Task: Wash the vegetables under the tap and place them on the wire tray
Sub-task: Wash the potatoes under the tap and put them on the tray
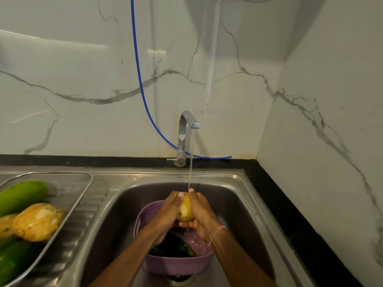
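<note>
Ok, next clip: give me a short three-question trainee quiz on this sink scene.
1. True or false: the tap is running.
2. What sits in the sink below the hands? A) metal pot B) purple colander C) cutting board
3. Fill in: both hands hold a yellowish ____ under the water.

Key
1. True; the stream falls onto the fingers.
2. B; the purple colander holds dark green vegetables.
3. Potato, held between the left hand and right hand. Washed vegetables already lie on the wire tray.
</note>
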Motion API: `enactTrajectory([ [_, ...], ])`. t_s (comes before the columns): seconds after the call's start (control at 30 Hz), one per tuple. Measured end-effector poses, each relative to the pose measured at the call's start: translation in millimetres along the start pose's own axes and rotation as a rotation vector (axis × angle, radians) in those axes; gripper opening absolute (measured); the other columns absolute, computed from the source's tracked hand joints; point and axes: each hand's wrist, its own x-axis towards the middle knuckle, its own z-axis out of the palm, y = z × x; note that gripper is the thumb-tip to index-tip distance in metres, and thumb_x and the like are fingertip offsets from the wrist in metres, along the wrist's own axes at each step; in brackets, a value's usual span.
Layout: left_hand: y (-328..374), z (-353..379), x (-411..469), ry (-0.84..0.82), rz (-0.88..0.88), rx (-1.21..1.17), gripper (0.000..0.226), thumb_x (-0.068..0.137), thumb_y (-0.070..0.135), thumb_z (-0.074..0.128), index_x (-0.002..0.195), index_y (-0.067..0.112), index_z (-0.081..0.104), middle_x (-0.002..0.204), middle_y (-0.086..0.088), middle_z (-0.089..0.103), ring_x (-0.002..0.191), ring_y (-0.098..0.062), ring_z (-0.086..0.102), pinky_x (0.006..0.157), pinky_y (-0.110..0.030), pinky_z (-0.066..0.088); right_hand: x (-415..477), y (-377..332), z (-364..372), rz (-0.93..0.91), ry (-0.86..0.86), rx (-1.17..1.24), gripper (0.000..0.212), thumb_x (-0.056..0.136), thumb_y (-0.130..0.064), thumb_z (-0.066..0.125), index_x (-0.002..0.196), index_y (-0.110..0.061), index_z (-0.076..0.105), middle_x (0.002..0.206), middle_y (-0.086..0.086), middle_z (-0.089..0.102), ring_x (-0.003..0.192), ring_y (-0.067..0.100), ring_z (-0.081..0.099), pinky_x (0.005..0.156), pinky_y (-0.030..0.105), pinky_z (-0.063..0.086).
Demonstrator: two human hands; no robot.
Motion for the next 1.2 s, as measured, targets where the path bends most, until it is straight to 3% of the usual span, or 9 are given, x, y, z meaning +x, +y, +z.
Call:
enactTrajectory([
  [0.13, 1.9, -9.5, 1.8, -0.163, 0.010, -0.259, 0.044, 0.106, 0.005, 0.045, 0.141, 0.027, 0.057, 0.137, -0.011, 0.064, 0.122, -0.039, 0.062, 0.093, -0.049, 0.055, 3.4, -7.5, -3.4, 0.011, -0.041, 0.129, 0.040, 0.109, -0.050, 0.046, 0.129, -0.019, 0.059, 0.118, 0.026, 0.071, 0.081, 0.029, 0.072, 0.048, 0.032, 0.055],
  [0.27, 7.0, -2.0, 1.8, 0.000, 0.070, -0.192, 0.035, 0.108, 0.014, 0.044, 0.136, 0.027, 0.060, 0.132, -0.010, 0.066, 0.114, -0.032, 0.067, 0.078, -0.044, 0.062, 3.3, -8.4, -7.5, -0.037, -0.221, 0.202, 0.032, 0.109, -0.035, 0.054, 0.132, -0.014, 0.060, 0.123, 0.026, 0.071, 0.094, 0.033, 0.070, 0.055, 0.032, 0.058],
  [0.37, 8.4, 1.1, 0.7, 0.113, 0.102, -0.131, 0.029, 0.110, 0.022, 0.042, 0.127, 0.027, 0.064, 0.124, -0.009, 0.068, 0.113, -0.030, 0.068, 0.087, -0.049, 0.062, 2.7, -6.3, -4.3, -0.095, -0.276, 0.140, 0.023, 0.107, -0.027, 0.058, 0.125, -0.015, 0.064, 0.111, 0.019, 0.072, 0.087, 0.024, 0.071, 0.057, 0.029, 0.057],
  [0.57, 5.3, 5.6, -0.5, 0.165, 0.113, -0.108, 0.030, 0.111, 0.026, 0.037, 0.119, 0.019, 0.064, 0.116, -0.016, 0.070, 0.106, -0.028, 0.069, 0.084, -0.043, 0.060, -0.4, -1.1, 5.7, -0.136, -0.128, -0.027, 0.028, 0.103, -0.041, 0.064, 0.120, -0.020, 0.064, 0.115, 0.016, 0.073, 0.087, 0.023, 0.074, 0.058, 0.029, 0.059],
  [0.67, 3.2, 3.4, 2.5, 0.063, 0.093, -0.171, 0.032, 0.111, 0.020, 0.038, 0.127, 0.021, 0.065, 0.122, -0.013, 0.071, 0.117, -0.034, 0.066, 0.093, -0.051, 0.058, -0.4, -5.5, 3.4, -0.083, -0.035, 0.035, 0.032, 0.107, -0.049, 0.053, 0.123, -0.024, 0.063, 0.112, 0.015, 0.073, 0.081, 0.024, 0.075, 0.052, 0.031, 0.058],
  [0.77, 3.3, -0.5, 3.7, -0.068, 0.087, -0.257, 0.041, 0.107, 0.007, 0.041, 0.140, 0.024, 0.059, 0.133, -0.010, 0.067, 0.120, -0.033, 0.064, 0.083, -0.043, 0.059, 3.3, -11.8, -2.3, -0.006, -0.015, 0.152, 0.039, 0.109, -0.050, 0.046, 0.129, -0.019, 0.060, 0.113, 0.020, 0.072, 0.082, 0.029, 0.073, 0.048, 0.033, 0.057],
  [0.9, 4.3, 2.6, 9.0, 0.054, 0.088, -0.213, 0.037, 0.109, 0.015, 0.040, 0.135, 0.030, 0.062, 0.132, -0.010, 0.065, 0.119, -0.034, 0.065, 0.095, -0.054, 0.058, 6.9, -10.0, -6.9, 0.026, -0.214, 0.332, 0.038, 0.108, -0.033, 0.056, 0.138, -0.010, 0.055, 0.131, 0.026, 0.066, 0.109, 0.038, 0.071, 0.065, 0.042, 0.064],
  [1.03, 3.0, 3.3, 10.0, 0.147, 0.105, -0.186, 0.034, 0.111, 0.029, 0.038, 0.128, 0.034, 0.068, 0.123, -0.006, 0.071, 0.113, -0.025, 0.069, 0.095, -0.052, 0.059, 6.4, -9.0, -9.1, -0.045, -0.392, 0.296, 0.037, 0.104, -0.005, 0.058, 0.141, -0.010, 0.057, 0.139, 0.025, 0.062, 0.121, 0.037, 0.067, 0.083, 0.044, 0.064],
  [1.2, 1.7, 4.8, 14.0, 0.052, 0.059, -0.207, 0.039, 0.111, 0.022, 0.037, 0.136, 0.039, 0.063, 0.132, -0.004, 0.065, 0.122, -0.028, 0.064, 0.101, -0.054, 0.055, 10.0, -6.3, -4.7, -0.117, -0.194, 0.144, 0.029, 0.103, -0.019, 0.066, 0.131, -0.016, 0.061, 0.127, 0.018, 0.068, 0.110, 0.029, 0.072, 0.075, 0.035, 0.063],
])
